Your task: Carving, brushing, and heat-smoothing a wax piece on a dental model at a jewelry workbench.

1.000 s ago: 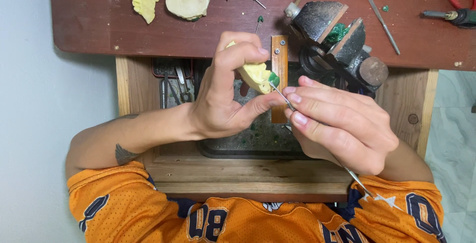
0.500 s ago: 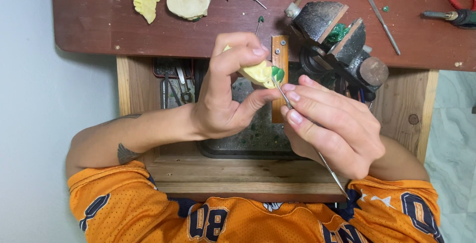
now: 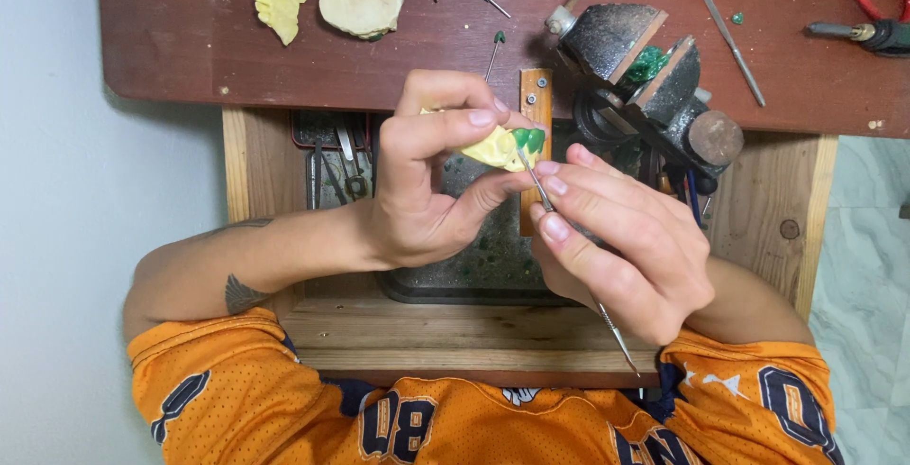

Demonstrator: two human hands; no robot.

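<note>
My left hand (image 3: 431,185) pinches a small yellow dental cast (image 3: 495,148) that carries a patch of green wax (image 3: 528,138) at its right end. My right hand (image 3: 621,242) grips a thin metal carving tool (image 3: 569,247) like a pen. Its tip touches the cast just below the green wax. Both hands hover over an open wooden drawer (image 3: 493,323) in front of my orange shirt.
A dark tray (image 3: 474,271) with green wax flecks lies in the drawer. On the red-brown bench (image 3: 237,57) rest a yellow cast (image 3: 282,0), a pale cast (image 3: 365,2), a small vise (image 3: 654,76), a wooden peg (image 3: 535,95), several burs and a metal rod (image 3: 722,29).
My right hand has shifted slightly and the tool's tip has worked along the cast near the green wax. My left hand has turned the cast a little.
</note>
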